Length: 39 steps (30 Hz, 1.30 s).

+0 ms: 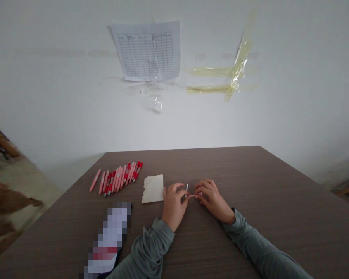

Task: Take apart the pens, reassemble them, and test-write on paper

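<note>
Over the middle of the table, my left hand (174,201) and my right hand (211,199) face each other, fingers pinched. Between their fingertips runs a thin pale stick (192,196), which looks like a pen part. Something red shows under my right fingers, mostly hidden. Just behind the fingertips of my left hand is a small white stick (187,187), its lower end partly covered. Left of that hand lies a cream piece of paper (152,189) with a torn left edge. Farther left, a row of pink and red pens (119,178) rests side by side.
A blurred-out pale, elongated item (110,236) lies on the dark wooden table (250,170) near my left forearm. Behind the table stands a white wall with a taped printed sheet (148,50) and yellowish tape strips (212,89). At far left a brown animal (8,213) is on the floor.
</note>
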Each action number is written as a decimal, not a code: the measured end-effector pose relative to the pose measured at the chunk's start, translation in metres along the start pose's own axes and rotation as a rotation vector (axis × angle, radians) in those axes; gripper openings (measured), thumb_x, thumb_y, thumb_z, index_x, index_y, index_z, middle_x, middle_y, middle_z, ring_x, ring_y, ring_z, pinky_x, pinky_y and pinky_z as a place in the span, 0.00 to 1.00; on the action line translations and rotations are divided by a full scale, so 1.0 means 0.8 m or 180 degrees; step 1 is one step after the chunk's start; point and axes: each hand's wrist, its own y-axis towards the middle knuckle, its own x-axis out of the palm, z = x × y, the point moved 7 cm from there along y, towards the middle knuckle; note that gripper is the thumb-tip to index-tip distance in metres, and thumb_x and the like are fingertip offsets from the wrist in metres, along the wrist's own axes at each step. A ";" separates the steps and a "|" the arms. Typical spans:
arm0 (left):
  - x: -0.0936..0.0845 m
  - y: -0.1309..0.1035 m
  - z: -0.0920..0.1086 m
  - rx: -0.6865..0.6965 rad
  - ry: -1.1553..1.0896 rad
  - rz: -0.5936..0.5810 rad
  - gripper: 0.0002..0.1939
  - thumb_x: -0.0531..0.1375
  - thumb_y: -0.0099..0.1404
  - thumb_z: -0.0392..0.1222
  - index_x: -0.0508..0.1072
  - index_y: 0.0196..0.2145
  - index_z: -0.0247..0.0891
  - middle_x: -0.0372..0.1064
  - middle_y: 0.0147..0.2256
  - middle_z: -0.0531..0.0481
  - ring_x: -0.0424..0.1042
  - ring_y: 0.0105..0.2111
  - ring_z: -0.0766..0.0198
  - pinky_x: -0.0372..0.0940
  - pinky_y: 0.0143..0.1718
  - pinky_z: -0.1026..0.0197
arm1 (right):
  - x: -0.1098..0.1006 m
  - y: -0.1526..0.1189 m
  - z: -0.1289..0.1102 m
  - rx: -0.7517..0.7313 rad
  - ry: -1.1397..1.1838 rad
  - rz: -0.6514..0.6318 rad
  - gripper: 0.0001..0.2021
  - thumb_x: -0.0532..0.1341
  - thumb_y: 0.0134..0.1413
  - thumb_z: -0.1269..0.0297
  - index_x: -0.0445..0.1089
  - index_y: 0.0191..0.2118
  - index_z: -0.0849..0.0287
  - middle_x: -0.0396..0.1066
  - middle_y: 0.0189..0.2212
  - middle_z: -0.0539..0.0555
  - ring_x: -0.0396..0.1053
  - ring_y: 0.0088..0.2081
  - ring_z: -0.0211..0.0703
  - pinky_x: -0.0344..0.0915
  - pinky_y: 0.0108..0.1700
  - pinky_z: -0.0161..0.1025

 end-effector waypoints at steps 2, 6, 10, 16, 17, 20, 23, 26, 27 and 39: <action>-0.002 0.000 0.002 0.0024 -0.0004 0.0033 0.03 0.61 0.59 0.40 0.76 0.31 0.43 0.68 0.46 0.48 0.65 0.50 0.56 0.54 0.55 0.42 | 0.000 0.000 -0.001 -0.0001 -0.0007 0.0006 0.04 0.59 0.57 0.67 0.71 0.35 0.53 0.70 0.41 0.54 0.61 0.48 0.47 0.61 0.51 0.50; -0.003 0.001 0.003 0.0001 -0.0004 0.0018 0.03 0.61 0.58 0.39 0.76 0.31 0.43 0.68 0.45 0.48 0.65 0.49 0.56 0.54 0.55 0.41 | -0.002 0.001 -0.003 0.0003 0.0017 0.0016 0.04 0.58 0.57 0.67 0.71 0.35 0.53 0.70 0.40 0.54 0.61 0.48 0.47 0.61 0.51 0.50; -0.003 0.000 0.003 -0.0004 -0.0027 0.0019 0.03 0.61 0.58 0.39 0.75 0.31 0.44 0.68 0.46 0.48 0.65 0.50 0.56 0.53 0.55 0.41 | -0.003 0.002 -0.004 0.0039 0.0043 -0.0011 0.05 0.58 0.58 0.66 0.71 0.34 0.54 0.70 0.41 0.54 0.61 0.48 0.47 0.61 0.51 0.50; -0.004 0.001 0.002 0.0002 -0.0071 0.0056 0.03 0.62 0.58 0.40 0.76 0.30 0.44 0.67 0.45 0.48 0.64 0.50 0.57 0.53 0.56 0.42 | -0.001 0.001 0.000 0.0072 0.0127 -0.0024 0.05 0.57 0.59 0.64 0.71 0.35 0.53 0.69 0.41 0.55 0.60 0.49 0.49 0.60 0.52 0.51; -0.004 0.001 0.002 -0.0011 -0.0075 0.0051 0.03 0.62 0.58 0.40 0.76 0.30 0.44 0.67 0.45 0.48 0.64 0.50 0.57 0.53 0.56 0.42 | -0.001 0.001 0.001 0.0071 0.0140 -0.0021 0.06 0.57 0.59 0.64 0.71 0.35 0.53 0.69 0.41 0.55 0.60 0.49 0.49 0.60 0.52 0.51; -0.005 0.001 0.002 -0.0023 -0.0078 0.0051 0.02 0.62 0.57 0.40 0.76 0.30 0.45 0.67 0.45 0.49 0.65 0.49 0.57 0.53 0.56 0.42 | 0.000 0.001 0.002 0.0061 0.0126 -0.0025 0.05 0.57 0.59 0.64 0.70 0.35 0.54 0.70 0.41 0.55 0.60 0.49 0.49 0.60 0.52 0.51; -0.006 0.001 0.002 -0.0009 -0.0098 0.0089 0.02 0.62 0.57 0.40 0.76 0.30 0.45 0.68 0.45 0.49 0.65 0.49 0.57 0.54 0.55 0.42 | -0.002 0.001 0.001 0.0065 0.0086 -0.0017 0.05 0.57 0.59 0.65 0.70 0.34 0.54 0.70 0.41 0.55 0.60 0.48 0.48 0.61 0.51 0.51; -0.007 0.001 0.002 -0.0027 -0.0120 0.0090 0.02 0.63 0.57 0.39 0.76 0.30 0.46 0.68 0.45 0.49 0.65 0.49 0.57 0.53 0.56 0.41 | -0.004 0.002 -0.001 0.0068 0.0065 -0.0001 0.06 0.56 0.59 0.66 0.71 0.34 0.54 0.70 0.40 0.55 0.61 0.48 0.47 0.61 0.51 0.50; -0.007 0.001 0.002 -0.0037 -0.0123 0.0090 0.02 0.63 0.56 0.39 0.76 0.30 0.45 0.68 0.45 0.49 0.65 0.49 0.57 0.52 0.56 0.40 | -0.004 0.002 -0.002 0.0071 0.0064 0.0003 0.06 0.56 0.59 0.66 0.71 0.33 0.54 0.70 0.40 0.55 0.61 0.48 0.47 0.61 0.51 0.50; -0.006 0.002 -0.002 -0.0067 -0.0161 0.0108 0.02 0.63 0.57 0.42 0.77 0.30 0.46 0.68 0.45 0.50 0.65 0.48 0.57 0.55 0.54 0.43 | -0.005 0.002 -0.001 0.0082 0.0181 0.0033 0.06 0.57 0.59 0.64 0.71 0.35 0.53 0.70 0.41 0.55 0.60 0.49 0.48 0.60 0.52 0.51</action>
